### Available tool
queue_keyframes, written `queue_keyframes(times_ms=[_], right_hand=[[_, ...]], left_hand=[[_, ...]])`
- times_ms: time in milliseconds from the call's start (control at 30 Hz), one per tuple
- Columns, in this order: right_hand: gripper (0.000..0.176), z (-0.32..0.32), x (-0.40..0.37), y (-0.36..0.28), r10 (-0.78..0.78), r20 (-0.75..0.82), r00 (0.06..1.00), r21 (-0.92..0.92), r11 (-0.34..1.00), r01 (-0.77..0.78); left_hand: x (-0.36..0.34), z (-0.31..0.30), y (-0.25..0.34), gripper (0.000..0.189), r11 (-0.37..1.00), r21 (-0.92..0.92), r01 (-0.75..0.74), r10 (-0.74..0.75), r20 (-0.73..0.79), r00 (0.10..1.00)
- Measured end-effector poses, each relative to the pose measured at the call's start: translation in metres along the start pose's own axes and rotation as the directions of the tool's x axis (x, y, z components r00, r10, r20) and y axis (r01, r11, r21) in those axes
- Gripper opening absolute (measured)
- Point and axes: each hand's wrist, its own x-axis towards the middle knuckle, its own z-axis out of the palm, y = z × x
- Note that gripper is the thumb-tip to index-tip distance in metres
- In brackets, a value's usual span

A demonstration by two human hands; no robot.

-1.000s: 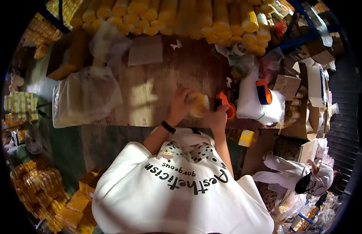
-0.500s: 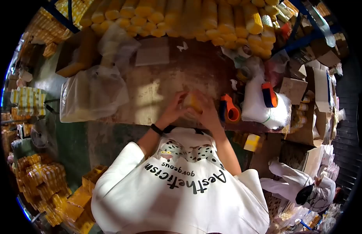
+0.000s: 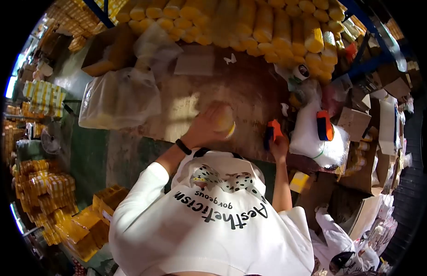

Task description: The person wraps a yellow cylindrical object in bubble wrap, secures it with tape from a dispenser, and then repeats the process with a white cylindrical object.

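Note:
My left hand [image 3: 207,124] is closed round a small yellow and whitish wrapped item [image 3: 226,123] near the table's front edge. Part of that item is covered by my fingers, and its details are blurred. To the right, my right hand [image 3: 279,146] grips an orange and dark blue tape dispenser [image 3: 271,133] resting on the brown table [image 3: 250,103]. Another orange and blue dispenser [image 3: 325,125] lies on a white wrapped bundle [image 3: 305,133] farther right.
Yellow rolls [image 3: 255,27] are stacked along the table's back. A clear plastic bag [image 3: 121,99] and an open cardboard box [image 3: 107,50] stand at left, near a flat pale sheet [image 3: 195,60]. A person in white [image 3: 335,234] is at lower right.
My right hand has left the yellow item, moved right and taken hold of the tape dispenser. My left hand keeps the item. The whole view has shifted slightly.

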Motion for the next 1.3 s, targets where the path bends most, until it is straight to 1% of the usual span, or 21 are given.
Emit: queue_keyframes(times_ms=[100,133,167,233,333,433,467,500,533,600,633,667,733,800,833,900,933,1000,1100,1200,1300], right_hand=[[0.047,0.02,-0.012,0.012,0.089,-0.113,0.99,-0.489,0.862,-0.133],[0.048,0.034,-0.004,0.036,0.066,-0.105,0.992,-0.529,0.841,-0.112],[0.049,0.05,0.005,0.065,0.044,-0.096,0.994,-0.568,0.818,-0.091],[0.051,0.058,0.007,0.075,-0.031,-0.19,0.981,-0.616,0.782,-0.094],[0.054,0.049,0.003,0.069,-0.055,-0.222,0.973,-0.577,0.812,-0.086],[0.055,0.022,-0.014,0.041,-0.011,-0.255,0.967,-0.399,0.912,-0.095],[0.056,0.015,-0.021,0.033,0.01,-0.271,0.963,-0.321,0.942,-0.1],[0.055,0.01,-0.026,0.027,0.034,-0.277,0.96,-0.268,0.957,-0.111],[0.054,0.005,-0.03,0.023,0.059,-0.282,0.958,-0.215,0.969,-0.123],[0.051,0.005,-0.035,0.027,0.05,-0.335,0.941,-0.123,0.988,-0.097],[0.049,0.008,-0.035,0.034,0.018,-0.387,0.922,-0.086,0.995,-0.056],[0.048,0.009,-0.036,0.039,-0.011,-0.441,0.897,-0.051,0.999,-0.013],[0.046,0.007,-0.043,0.025,0.028,-0.468,0.883,0.068,0.998,0.005],[0.046,0.012,-0.044,0.015,0.073,-0.466,0.882,0.166,0.986,0.006],[0.046,0.015,-0.045,0.013,0.101,-0.451,0.887,0.202,0.979,-0.009],[0.047,0.016,-0.051,0.003,0.157,-0.412,0.897,0.315,0.949,-0.022],[0.047,0.016,-0.055,0.0,0.159,-0.411,0.898,0.319,0.948,-0.021],[0.046,0.018,-0.058,-0.005,0.161,-0.402,0.901,0.333,0.943,-0.02],[0.045,0.024,-0.053,0.008,0.039,-0.352,0.935,0.13,0.992,0.007],[0.043,0.03,-0.043,0.001,0.011,-0.373,0.928,0.188,0.98,0.064],[0.04,0.032,-0.031,-0.01,-0.128,-0.358,0.925,0.097,0.98,0.174]], left_hand=[[-0.003,0.002,-0.038,0.083,0.997,0.027,0.067,-0.064,-0.11,0.992],[-0.001,0.004,-0.054,0.079,0.995,0.059,0.084,-0.073,-0.167,0.983],[0.002,-0.003,-0.061,0.076,0.968,-0.115,0.225,-0.237,-0.11,0.965],[0.009,-0.018,-0.073,0.071,0.762,-0.423,0.489,-0.51,0.074,0.857],[-0.017,0.057,-0.176,0.067,0.719,-0.53,0.449,-0.592,-0.131,0.795],[-0.019,0.056,-0.166,0.073,0.531,-0.578,0.62,-0.79,-0.072,0.609],[-0.02,0.063,-0.162,0.074,0.701,-0.315,0.64,-0.712,-0.262,0.651],[-0.019,0.075,-0.157,0.075,0.777,-0.01,0.629,-0.576,-0.412,0.706],[-0.019,0.086,-0.152,0.076,0.752,0.302,0.587,-0.398,-0.502,0.768],[-0.005,0.073,-0.125,0.077,0.939,0.211,0.273,-0.266,-0.06,0.962],[0.005,0.065,-0.108,0.078,0.988,0.103,0.118,-0.134,0.159,0.978],[0.016,0.066,-0.088,0.079,0.933,0.317,-0.171,0.07,0.306,0.949],[0.03,0.094,-0.071,0.081,0.718,0.478,-0.506,0.305,0.437,0.846],[0.04,0.15,-0.088,0.084,0.613,0.526,-0.589,0.475,0.35,0.807],[0.055,0.158,-0.092,0.084,0.733,0.378,-0.565,0.352,0.501,0.791],[0.087,0.158,-0.089,0.084,0.92,0.111,-0.376,0.152,0.783,0.603],[0.088,0.155,-0.088,0.08,0.902,0.139,-0.409,0.193,0.718,0.669],[0.087,0.084,-0.051,0.073,0.864,0.206,-0.46,0.275,0.572,0.773],[0.07,0.018,-0.031,0.066,0.939,-0.029,-0.344,0.344,0.17,0.924],[0.023,-0.02,-0.048,0.056,0.959,-0.218,-0.183,0.162,-0.111,0.981],[-0.014,-0.025,-0.066,0.044,0.941,-0.274,-0.198,0.128,-0.255,0.959]])
